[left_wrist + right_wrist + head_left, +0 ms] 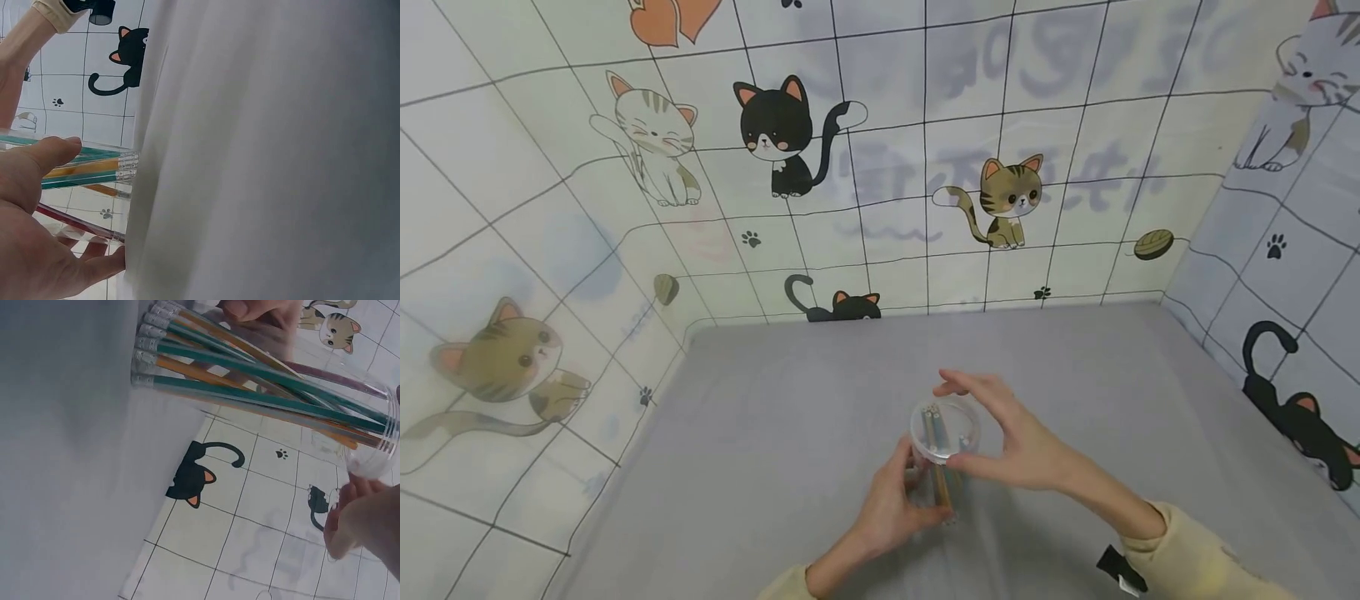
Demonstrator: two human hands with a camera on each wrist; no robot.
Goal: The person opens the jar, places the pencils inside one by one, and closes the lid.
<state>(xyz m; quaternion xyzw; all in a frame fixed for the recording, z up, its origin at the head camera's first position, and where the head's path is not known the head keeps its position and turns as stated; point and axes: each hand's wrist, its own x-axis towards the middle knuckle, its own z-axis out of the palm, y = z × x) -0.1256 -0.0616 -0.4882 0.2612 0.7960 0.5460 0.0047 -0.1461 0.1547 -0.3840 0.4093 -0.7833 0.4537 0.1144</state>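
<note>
A clear plastic jar [972, 417] of pencils [942, 485] stands upright on the grey cloth. My left hand [886, 510] grips the lower side of it, thumb at the near side and fingers round the left. Over the jar's round clear top, my right hand [1017, 443] arches with thumb and fingers at opposite edges of the rim. Green, yellow and dark red pencils [237, 375] show through the wall in the right wrist view, metal ferrules toward the table. In the left wrist view my left thumb [59, 150] lies along the jar's side.
A grey cloth [775, 417] covers the table. White curtains [887, 200] with a black grid and cartoon cats hang behind it and at both sides. Near the right sleeve lies a small black strap [1120, 568] with a white tag.
</note>
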